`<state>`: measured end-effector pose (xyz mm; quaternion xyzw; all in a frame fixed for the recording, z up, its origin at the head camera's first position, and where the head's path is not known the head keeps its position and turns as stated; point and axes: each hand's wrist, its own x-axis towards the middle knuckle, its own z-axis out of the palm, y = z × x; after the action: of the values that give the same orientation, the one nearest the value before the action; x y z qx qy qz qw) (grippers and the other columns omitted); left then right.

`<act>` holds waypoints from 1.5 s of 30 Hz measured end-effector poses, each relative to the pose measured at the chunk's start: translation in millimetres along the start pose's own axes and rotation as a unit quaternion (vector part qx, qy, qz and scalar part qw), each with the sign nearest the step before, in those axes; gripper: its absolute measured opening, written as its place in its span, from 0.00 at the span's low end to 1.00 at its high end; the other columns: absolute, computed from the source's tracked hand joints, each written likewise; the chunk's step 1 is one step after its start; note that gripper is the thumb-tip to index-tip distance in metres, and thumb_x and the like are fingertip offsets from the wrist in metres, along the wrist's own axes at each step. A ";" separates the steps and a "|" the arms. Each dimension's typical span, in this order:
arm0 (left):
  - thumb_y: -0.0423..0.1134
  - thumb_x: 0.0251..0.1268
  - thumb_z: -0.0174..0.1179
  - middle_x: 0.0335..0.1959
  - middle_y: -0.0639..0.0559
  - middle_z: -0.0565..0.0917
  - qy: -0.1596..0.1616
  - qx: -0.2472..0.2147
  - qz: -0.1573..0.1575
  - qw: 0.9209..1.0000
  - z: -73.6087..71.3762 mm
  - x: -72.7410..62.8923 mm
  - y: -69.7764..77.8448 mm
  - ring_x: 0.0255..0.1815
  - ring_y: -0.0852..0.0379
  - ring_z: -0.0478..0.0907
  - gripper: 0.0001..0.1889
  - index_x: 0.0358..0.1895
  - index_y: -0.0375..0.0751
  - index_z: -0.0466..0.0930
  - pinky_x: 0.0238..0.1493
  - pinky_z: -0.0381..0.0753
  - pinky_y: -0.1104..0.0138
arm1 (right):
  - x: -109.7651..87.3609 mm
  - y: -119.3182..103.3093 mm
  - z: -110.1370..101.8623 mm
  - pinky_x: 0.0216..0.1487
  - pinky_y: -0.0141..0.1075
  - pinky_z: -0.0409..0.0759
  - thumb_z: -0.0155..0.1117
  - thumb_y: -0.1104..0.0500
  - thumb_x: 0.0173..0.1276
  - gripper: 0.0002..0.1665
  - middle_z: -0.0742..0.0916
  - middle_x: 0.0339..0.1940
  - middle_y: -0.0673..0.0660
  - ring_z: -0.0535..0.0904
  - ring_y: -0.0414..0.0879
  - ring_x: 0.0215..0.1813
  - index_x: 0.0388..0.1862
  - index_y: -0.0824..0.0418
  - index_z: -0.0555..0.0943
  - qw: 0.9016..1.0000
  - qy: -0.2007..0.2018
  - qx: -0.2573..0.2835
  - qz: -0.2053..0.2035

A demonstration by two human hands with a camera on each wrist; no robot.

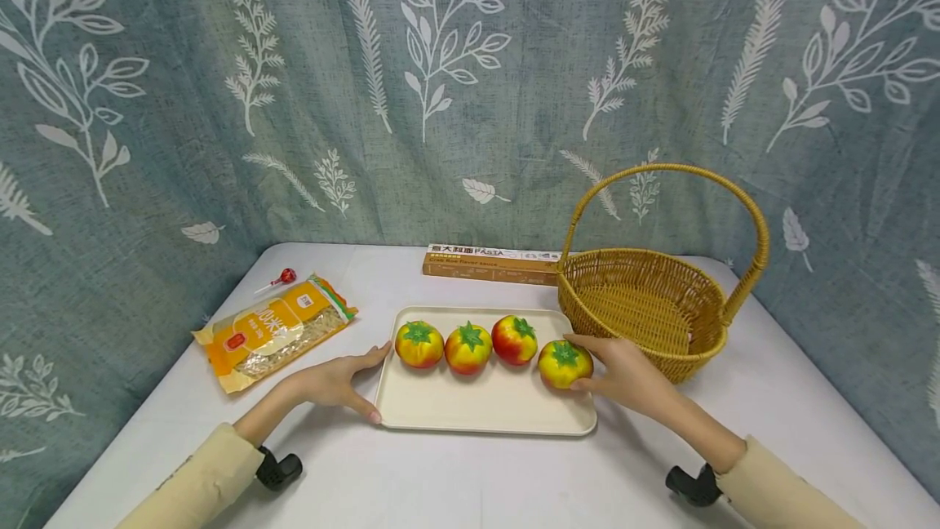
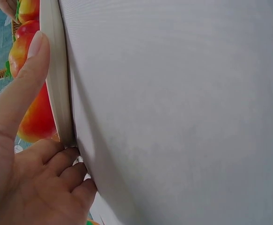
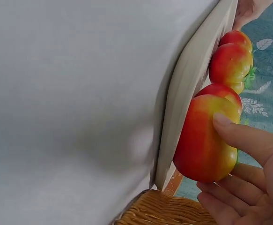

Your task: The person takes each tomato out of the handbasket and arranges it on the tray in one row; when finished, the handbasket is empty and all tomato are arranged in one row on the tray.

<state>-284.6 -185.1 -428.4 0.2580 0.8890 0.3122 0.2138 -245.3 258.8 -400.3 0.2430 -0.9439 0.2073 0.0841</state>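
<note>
Item: we steady the cream tray on the desk with our left hand, grip spread along its edge, while our right hand pinches the nearest tomato, three more tomatoes beyond, basket behind.

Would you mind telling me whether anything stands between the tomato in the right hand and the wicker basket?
Nothing visible does. The right hand grips the rightmost tomato at the tray's right end, and the basket sits empty just beyond it.
</note>
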 end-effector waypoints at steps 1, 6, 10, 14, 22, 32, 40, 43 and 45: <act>0.52 0.44 0.76 0.75 0.32 0.49 0.000 0.001 0.000 1.000 0.0 -0.2 0.1 0.75 0.36 0.44 0.60 0.77 0.38 0.45 0.72 0.45 0.45 | 1.4 -0.6 -0.1 0.49 0.47 0.81 0.79 0.61 0.49 0.37 0.85 0.52 0.65 0.81 0.52 0.47 0.59 0.69 0.78 1.000 -0.005 -0.001 0.001; 0.52 0.44 0.76 0.75 0.32 0.49 0.001 0.003 0.000 1.000 0.3 1.1 -1.1 0.75 0.37 0.44 0.60 0.77 0.39 0.45 0.72 0.45 0.45 | 6.5 -2.4 1.5 0.50 0.47 0.81 0.79 0.63 0.49 0.37 0.85 0.51 0.66 0.82 0.57 0.51 0.59 0.70 0.77 1.000 -0.005 -0.005 0.007; 0.52 0.44 0.76 0.75 0.32 0.49 0.000 0.003 0.001 1.000 0.5 1.6 -1.5 0.76 0.37 0.44 0.60 0.77 0.39 0.45 0.73 0.45 0.46 | 9.8 -3.2 1.6 0.46 0.45 0.83 0.78 0.65 0.50 0.36 0.85 0.50 0.67 0.82 0.55 0.48 0.59 0.72 0.77 1.000 0.004 -0.006 0.012; 0.52 0.44 0.76 0.75 0.32 0.49 0.000 0.003 0.003 1.000 0.1 0.7 -0.9 0.75 0.37 0.44 0.60 0.77 0.38 0.45 0.73 0.45 0.46 | 13.3 -3.0 1.5 0.43 0.43 0.83 0.77 0.68 0.49 0.35 0.84 0.50 0.68 0.83 0.53 0.46 0.58 0.73 0.77 1.000 0.013 -0.007 0.008; 0.52 0.44 0.76 0.75 0.32 0.49 0.001 0.006 0.000 1.000 0.0 0.3 -1.3 0.75 0.36 0.44 0.60 0.77 0.39 0.45 0.72 0.45 0.45 | 16.2 -2.8 1.9 0.44 0.44 0.83 0.76 0.70 0.50 0.36 0.84 0.52 0.68 0.83 0.55 0.47 0.60 0.73 0.76 1.000 0.015 -0.008 0.008; 0.52 0.46 0.75 0.75 0.30 0.48 -0.005 0.006 0.013 1.000 0.3 -2.0 1.4 0.75 0.36 0.43 0.60 0.77 0.36 0.44 0.72 0.44 0.45 | 15.0 -4.5 2.2 0.42 0.42 0.82 0.77 0.67 0.50 0.37 0.84 0.52 0.68 0.82 0.51 0.46 0.61 0.71 0.75 1.000 0.005 0.004 0.017; 0.51 0.45 0.76 0.75 0.31 0.48 -0.002 -0.001 0.006 1.000 0.7 -0.1 -1.4 0.75 0.37 0.43 0.60 0.77 0.37 0.44 0.73 0.44 0.46 | 12.4 -8.0 -2.9 0.25 0.30 0.69 0.77 0.65 0.51 0.40 0.83 0.29 0.56 0.69 0.41 0.25 0.64 0.70 0.74 1.000 0.007 0.016 0.014; 0.51 0.45 0.76 0.75 0.31 0.48 0.000 -0.001 0.005 1.000 0.8 0.3 -1.9 0.76 0.37 0.44 0.60 0.77 0.38 0.45 0.73 0.44 0.46 | 11.7 -8.4 -3.9 0.24 0.30 0.68 0.77 0.65 0.51 0.40 0.77 0.22 0.51 0.65 0.39 0.23 0.65 0.69 0.73 1.000 0.013 0.016 0.008; 0.51 0.45 0.76 0.75 0.31 0.48 0.001 -0.001 0.004 1.000 0.9 0.4 -1.9 0.76 0.37 0.44 0.60 0.77 0.38 0.45 0.73 0.45 0.46 | 11.1 -8.5 -4.0 0.23 0.30 0.68 0.77 0.64 0.51 0.40 0.74 0.20 0.50 0.65 0.39 0.23 0.65 0.68 0.73 1.000 0.013 0.017 0.007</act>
<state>-285.0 -185.8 -430.4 0.2608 0.8878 0.3143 0.2123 -250.5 249.0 -390.9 0.2350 -0.9407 0.2269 0.0913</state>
